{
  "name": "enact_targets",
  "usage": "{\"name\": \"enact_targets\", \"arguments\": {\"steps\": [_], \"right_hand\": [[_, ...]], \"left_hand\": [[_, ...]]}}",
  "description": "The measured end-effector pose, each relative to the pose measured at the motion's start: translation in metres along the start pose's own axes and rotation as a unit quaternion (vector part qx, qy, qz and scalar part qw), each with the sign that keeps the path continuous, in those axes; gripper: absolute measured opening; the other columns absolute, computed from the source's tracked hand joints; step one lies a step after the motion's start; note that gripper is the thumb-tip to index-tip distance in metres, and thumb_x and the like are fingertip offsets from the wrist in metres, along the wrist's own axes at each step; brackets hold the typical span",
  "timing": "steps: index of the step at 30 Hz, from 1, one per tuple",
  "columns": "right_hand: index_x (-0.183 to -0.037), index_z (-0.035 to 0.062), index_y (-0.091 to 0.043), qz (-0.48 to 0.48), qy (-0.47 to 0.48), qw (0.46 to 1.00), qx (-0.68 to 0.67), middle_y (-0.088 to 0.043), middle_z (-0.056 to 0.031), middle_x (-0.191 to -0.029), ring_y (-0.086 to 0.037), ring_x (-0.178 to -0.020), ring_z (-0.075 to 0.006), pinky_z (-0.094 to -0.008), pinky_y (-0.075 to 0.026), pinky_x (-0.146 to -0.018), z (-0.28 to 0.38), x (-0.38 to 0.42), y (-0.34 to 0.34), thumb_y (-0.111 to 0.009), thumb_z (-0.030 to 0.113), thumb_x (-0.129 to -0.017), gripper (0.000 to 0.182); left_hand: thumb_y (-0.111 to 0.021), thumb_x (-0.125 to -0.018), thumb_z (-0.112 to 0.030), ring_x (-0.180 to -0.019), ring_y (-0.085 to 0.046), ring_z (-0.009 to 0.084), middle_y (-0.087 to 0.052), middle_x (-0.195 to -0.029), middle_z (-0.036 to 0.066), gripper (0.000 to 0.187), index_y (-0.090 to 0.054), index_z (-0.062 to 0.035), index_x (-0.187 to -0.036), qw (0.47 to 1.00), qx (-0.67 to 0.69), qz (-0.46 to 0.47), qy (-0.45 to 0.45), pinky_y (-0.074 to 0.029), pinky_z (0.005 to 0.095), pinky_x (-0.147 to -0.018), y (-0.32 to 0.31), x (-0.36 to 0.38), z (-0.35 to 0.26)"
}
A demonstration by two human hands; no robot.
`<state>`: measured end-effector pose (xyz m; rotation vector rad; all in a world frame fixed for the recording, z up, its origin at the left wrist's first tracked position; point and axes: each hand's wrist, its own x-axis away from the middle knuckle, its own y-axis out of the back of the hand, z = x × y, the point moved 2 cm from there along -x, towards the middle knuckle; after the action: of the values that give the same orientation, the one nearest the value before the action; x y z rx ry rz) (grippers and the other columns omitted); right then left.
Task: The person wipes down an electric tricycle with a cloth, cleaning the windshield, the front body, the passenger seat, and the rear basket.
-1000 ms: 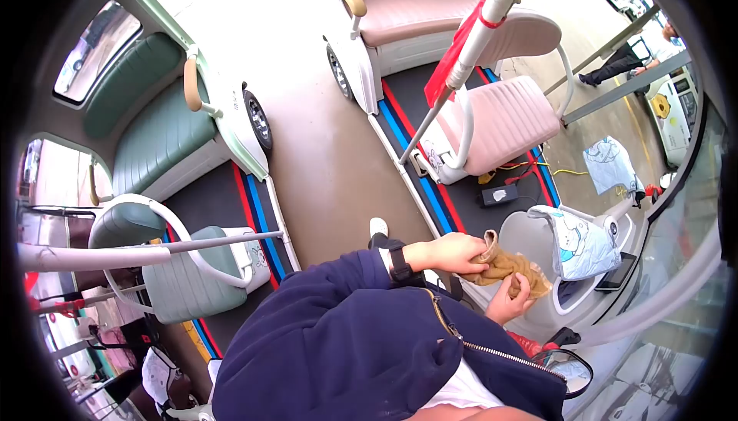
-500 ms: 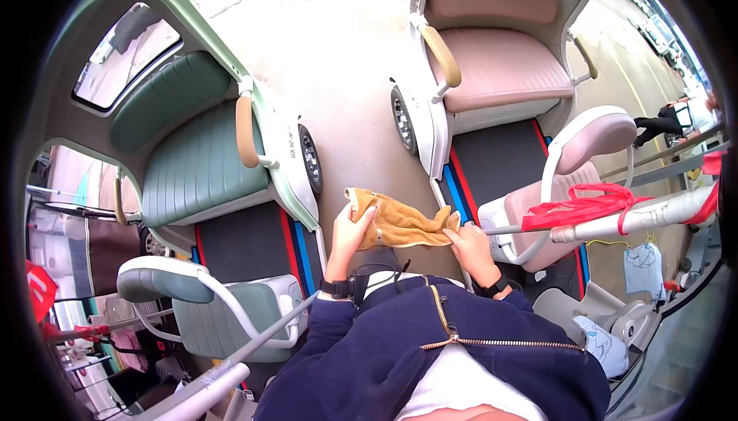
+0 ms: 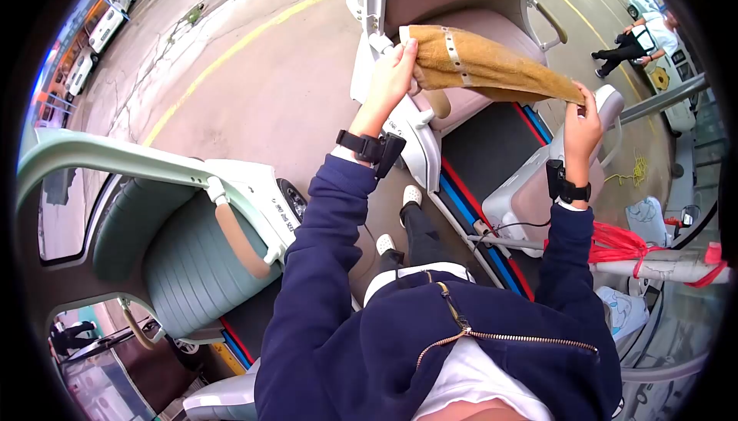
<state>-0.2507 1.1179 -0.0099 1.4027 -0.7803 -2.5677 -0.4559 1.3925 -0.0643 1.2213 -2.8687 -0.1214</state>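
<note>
A tan towel (image 3: 492, 63) with a pale dotted stripe is stretched between my two hands, raised well in front of me. My left hand (image 3: 396, 75) is closed on its left end, near the white post of the pink-seated cart. At the narrow right end, my right hand (image 3: 583, 125) pinches a corner of the cloth. Behind the towel the pink bench seat (image 3: 453, 106) is partly hidden. Both wrists wear black straps with small devices.
The green-seated cart (image 3: 192, 225) stands to my left, its armrest (image 3: 240, 240) close to my left sleeve. On the right, a wrapped pole (image 3: 669, 265) bears red ribbon (image 3: 615, 244). Another person (image 3: 646, 40) walks in the yard at the upper right, near parked vehicles.
Both hands have risen and moved forward and right with the towel. It went from bunched near my waist to drawn out in front of the pink seat. My view has turned toward the right cart.
</note>
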Motion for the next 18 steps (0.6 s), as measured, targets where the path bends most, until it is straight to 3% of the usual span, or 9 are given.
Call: {"name": "enact_targets", "arguments": {"steps": [1,3,5,6,7,11,15,17,18], "right_hand": [[-0.119,0.0165,-0.069,-0.033,0.028,0.999,0.010,-0.074,-0.0047,-0.102,-0.067,-0.068,-0.0140,-0.0269,-0.053,-0.065,0.006,-0.018,-0.003,-0.065,0.008,-0.086,0.034],[-0.130,0.0179,-0.063,-0.010,-0.001,0.998,0.063,-0.073,-0.0070,-0.109,-0.068,-0.071,-0.0159,-0.0285,-0.053,-0.068,-0.005,-0.033,-0.024,-0.064,0.011,-0.088,0.042],[-0.140,0.0182,-0.053,0.073,-0.082,0.990,0.085,-0.069,-0.0109,-0.118,-0.070,-0.078,-0.0250,-0.0349,-0.054,-0.073,-0.022,-0.029,-0.058,-0.060,0.017,-0.091,0.050],[-0.146,0.0172,-0.045,0.073,-0.018,0.992,0.104,-0.066,-0.0161,-0.122,-0.069,-0.086,-0.0363,-0.0425,-0.053,-0.076,-0.052,-0.020,-0.087,-0.056,0.023,-0.094,0.054],[-0.146,0.0158,-0.044,0.111,-0.021,0.987,0.117,-0.067,-0.0197,-0.117,-0.067,-0.091,-0.0418,-0.0461,-0.053,-0.077,-0.078,-0.004,-0.115,-0.056,0.027,-0.095,0.054],[-0.139,0.0177,-0.054,0.277,-0.142,0.945,0.101,-0.070,-0.0207,-0.099,-0.067,-0.090,-0.0402,-0.0476,-0.054,-0.076,-0.132,0.088,-0.202,-0.058,0.033,-0.095,0.047],[-0.116,0.0130,-0.067,0.399,-0.237,0.881,0.092,-0.070,-0.0201,-0.092,-0.066,-0.085,-0.0414,-0.0492,-0.054,-0.074,-0.133,0.159,-0.226,-0.051,0.031,-0.099,0.030],[-0.113,0.0120,-0.066,0.426,-0.309,0.850,0.036,-0.070,-0.0192,-0.092,-0.066,-0.085,-0.0408,-0.0490,-0.054,-0.073,-0.142,0.180,-0.228,-0.050,0.032,-0.099,0.029],[-0.113,0.0120,-0.066,0.426,-0.322,0.845,0.035,-0.070,-0.0192,-0.092,-0.066,-0.085,-0.0408,-0.0490,-0.054,-0.073,-0.144,0.178,-0.227,-0.050,0.032,-0.099,0.029]], "left_hand": [[-0.044,-0.104,-0.043,-0.074,-0.067,0.0273,-0.068,-0.077,0.011,0.050,-0.062,0.0027,-0.092,0.999,0.003,-0.015,-0.046,-0.051,0.0389,-0.072,-0.005,-0.023,-0.018],[-0.040,-0.103,-0.046,-0.079,-0.067,0.0286,-0.069,-0.085,0.018,0.056,-0.064,0.0047,-0.102,0.980,-0.151,-0.064,-0.111,-0.051,0.0380,-0.075,-0.014,-0.082,-0.013],[-0.036,-0.103,-0.047,-0.098,-0.065,0.0408,-0.069,-0.096,0.025,0.060,-0.064,0.0060,-0.104,0.965,-0.228,-0.070,-0.105,-0.048,0.0442,-0.088,-0.027,-0.121,0.007],[-0.031,-0.103,-0.037,-0.098,-0.061,0.0470,-0.067,-0.097,0.029,0.056,-0.068,0.0042,-0.095,0.961,-0.259,-0.040,-0.094,-0.046,0.0523,-0.090,-0.032,-0.139,0.028],[-0.032,-0.103,-0.039,-0.099,-0.061,0.0463,-0.067,-0.097,0.028,0.058,-0.069,0.0044,-0.094,0.962,-0.261,0.002,-0.078,-0.046,0.0501,-0.091,-0.034,-0.151,0.052],[-0.047,-0.100,-0.046,-0.100,-0.067,0.0354,-0.070,-0.096,0.025,0.055,-0.070,0.0037,-0.103,0.983,-0.153,0.078,0.066,-0.047,0.0403,-0.093,-0.038,-0.174,0.168],[-0.048,-0.103,-0.039,-0.080,-0.058,0.0171,-0.065,-0.084,0.011,0.050,-0.067,0.0071,-0.095,0.973,-0.124,0.120,0.156,-0.047,0.0331,-0.077,-0.031,-0.185,0.176],[-0.046,-0.103,-0.039,-0.080,-0.058,0.0141,-0.064,-0.081,0.010,0.050,-0.065,0.0075,-0.098,0.956,-0.106,0.126,0.241,-0.047,0.0321,-0.076,-0.034,-0.200,0.172],[-0.045,-0.103,-0.039,-0.078,-0.061,0.0242,-0.065,-0.083,0.018,0.049,-0.062,0.0075,-0.100,0.950,-0.117,0.170,0.232,-0.047,0.0362,-0.077,-0.037,-0.214,0.172]]}}
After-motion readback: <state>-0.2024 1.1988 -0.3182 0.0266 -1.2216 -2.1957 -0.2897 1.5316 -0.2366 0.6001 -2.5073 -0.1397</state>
